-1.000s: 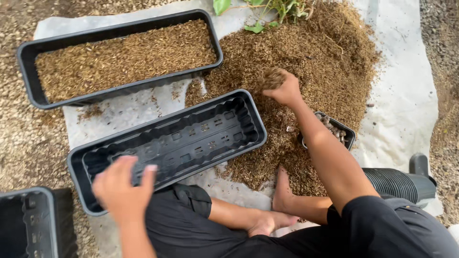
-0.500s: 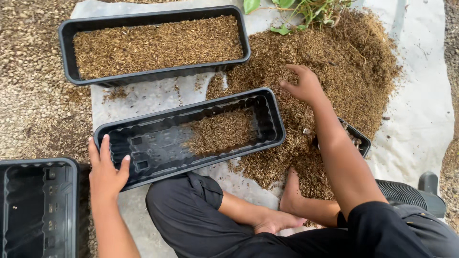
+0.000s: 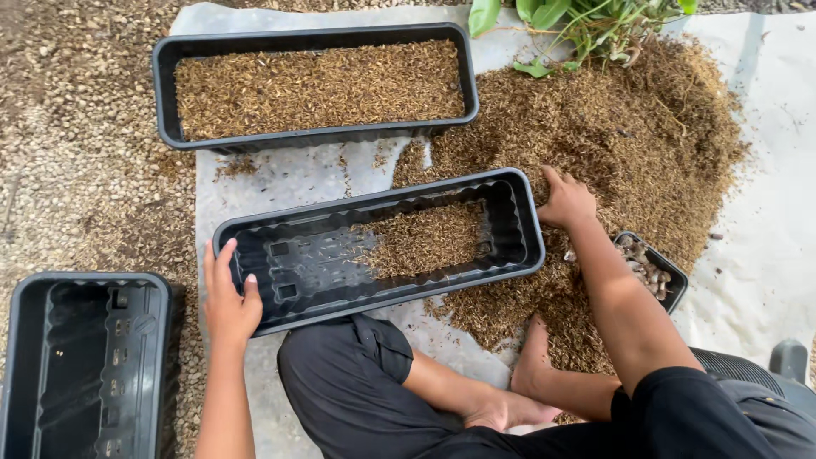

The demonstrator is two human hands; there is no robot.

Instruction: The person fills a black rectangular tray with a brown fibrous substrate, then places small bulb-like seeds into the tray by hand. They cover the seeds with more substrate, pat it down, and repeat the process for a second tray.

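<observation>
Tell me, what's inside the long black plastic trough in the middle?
The long black plastic trough holds a patch of brown husk mulch at its right end; that patch hides the floor beneath, the left floor's bare.

left hand (image 3: 228,297) open, fingers spread and extended forward, palm down. right hand (image 3: 564,201) reaching forward, fingers loosely curled downward, forearm extended; both arms bare.
</observation>
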